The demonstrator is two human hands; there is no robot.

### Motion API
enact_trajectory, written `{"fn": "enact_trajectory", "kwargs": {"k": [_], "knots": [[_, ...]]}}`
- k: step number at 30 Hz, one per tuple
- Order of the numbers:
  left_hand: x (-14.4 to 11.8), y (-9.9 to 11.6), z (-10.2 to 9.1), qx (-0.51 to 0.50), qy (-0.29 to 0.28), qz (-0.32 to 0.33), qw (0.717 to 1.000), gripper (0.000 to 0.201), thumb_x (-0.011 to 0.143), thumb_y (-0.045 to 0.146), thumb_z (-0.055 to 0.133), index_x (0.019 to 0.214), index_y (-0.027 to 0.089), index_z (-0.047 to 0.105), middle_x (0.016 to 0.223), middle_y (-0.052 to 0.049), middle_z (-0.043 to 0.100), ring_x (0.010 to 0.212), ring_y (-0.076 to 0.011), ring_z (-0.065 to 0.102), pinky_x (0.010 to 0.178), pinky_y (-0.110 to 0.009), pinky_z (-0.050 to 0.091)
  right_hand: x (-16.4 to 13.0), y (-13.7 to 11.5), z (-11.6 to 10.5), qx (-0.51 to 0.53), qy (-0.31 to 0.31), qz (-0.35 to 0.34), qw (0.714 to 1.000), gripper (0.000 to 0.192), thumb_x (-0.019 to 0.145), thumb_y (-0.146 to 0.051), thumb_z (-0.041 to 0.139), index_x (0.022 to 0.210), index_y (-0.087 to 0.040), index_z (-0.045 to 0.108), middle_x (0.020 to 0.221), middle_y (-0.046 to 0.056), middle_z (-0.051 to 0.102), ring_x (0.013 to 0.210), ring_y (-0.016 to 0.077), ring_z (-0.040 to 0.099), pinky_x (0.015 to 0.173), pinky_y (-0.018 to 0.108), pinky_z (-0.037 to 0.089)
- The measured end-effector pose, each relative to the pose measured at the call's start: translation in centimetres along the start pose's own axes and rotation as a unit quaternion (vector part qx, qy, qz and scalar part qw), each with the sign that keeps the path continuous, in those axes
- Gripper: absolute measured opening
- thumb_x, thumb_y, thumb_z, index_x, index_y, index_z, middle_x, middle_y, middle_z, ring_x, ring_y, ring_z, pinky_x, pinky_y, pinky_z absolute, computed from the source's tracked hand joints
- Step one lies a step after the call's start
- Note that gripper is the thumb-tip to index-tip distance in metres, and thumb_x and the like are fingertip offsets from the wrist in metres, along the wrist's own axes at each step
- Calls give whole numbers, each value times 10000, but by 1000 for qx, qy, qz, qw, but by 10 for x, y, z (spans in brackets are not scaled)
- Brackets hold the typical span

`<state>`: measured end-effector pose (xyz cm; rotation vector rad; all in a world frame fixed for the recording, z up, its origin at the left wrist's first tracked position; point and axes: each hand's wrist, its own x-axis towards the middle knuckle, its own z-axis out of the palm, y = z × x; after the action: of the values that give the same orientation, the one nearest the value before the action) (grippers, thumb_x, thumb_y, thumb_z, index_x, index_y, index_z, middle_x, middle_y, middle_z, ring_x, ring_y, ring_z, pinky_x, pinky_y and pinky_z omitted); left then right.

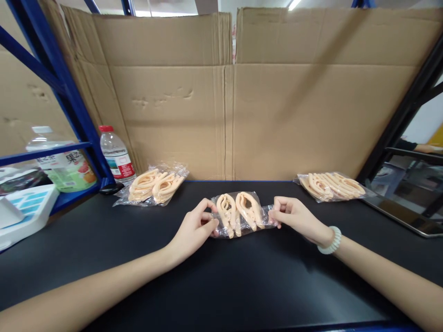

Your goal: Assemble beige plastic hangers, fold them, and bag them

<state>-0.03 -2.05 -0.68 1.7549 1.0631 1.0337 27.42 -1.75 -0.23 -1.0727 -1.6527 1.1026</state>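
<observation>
A clear plastic bag of peach-coloured clips (240,213) lies on the black table (221,286) in the middle. My left hand (193,230) pinches the bag's left end and my right hand (296,216) pinches its right end. A pale bead bracelet sits on my right wrist. Two clips show side by side inside the bag.
Another bag of clips (154,184) lies at the back left and a third (331,186) at the back right. Two bottles (116,154) (64,161) stand by the blue rack at left. A white box (24,210) sits far left. Cardboard (228,97) walls off the back.
</observation>
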Motion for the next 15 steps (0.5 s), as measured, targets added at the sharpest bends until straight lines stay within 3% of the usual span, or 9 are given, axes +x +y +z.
{"fn": "enact_trajectory", "kwargs": {"k": [3, 8, 11, 15], "knots": [[1, 0, 0, 85, -11, 37, 996, 157, 792, 202, 510, 921, 225, 423, 574, 80, 572, 507, -127, 602, 536, -233, 486, 0, 4, 3, -4, 12, 1, 1000, 276, 722, -282, 688, 688, -204, 426, 581, -28, 611, 512, 96, 530, 505, 227, 438], [0, -2, 1, 190, 29, 109, 975, 192, 792, 175, 493, 976, 219, 458, 920, 2, 541, 492, -64, 519, 484, -210, 456, -1, 7, 5, 2, 15, -32, 999, 277, 817, -310, 615, 903, -241, 361, 601, -70, 575, 525, 99, 505, 512, 223, 444], [0, -5, 0, 253, 27, 150, 955, 91, 799, 134, 471, 852, 206, 487, 952, -11, 515, 547, -70, 501, 519, -212, 456, -2, 8, 5, -31, -2, -65, 997, 202, 863, -319, 562, 868, -238, 377, 645, -61, 535, 556, 97, 492, 522, 224, 454], [-1, -6, -3, 321, -5, 195, 927, 142, 815, 87, 444, 799, 198, 530, 968, -15, 543, 592, -80, 517, 577, -222, 462, -2, 8, 6, -73, -8, -74, 995, 161, 871, -304, 543, 789, -217, 436, 643, -51, 500, 545, 91, 482, 512, 221, 457]]}}
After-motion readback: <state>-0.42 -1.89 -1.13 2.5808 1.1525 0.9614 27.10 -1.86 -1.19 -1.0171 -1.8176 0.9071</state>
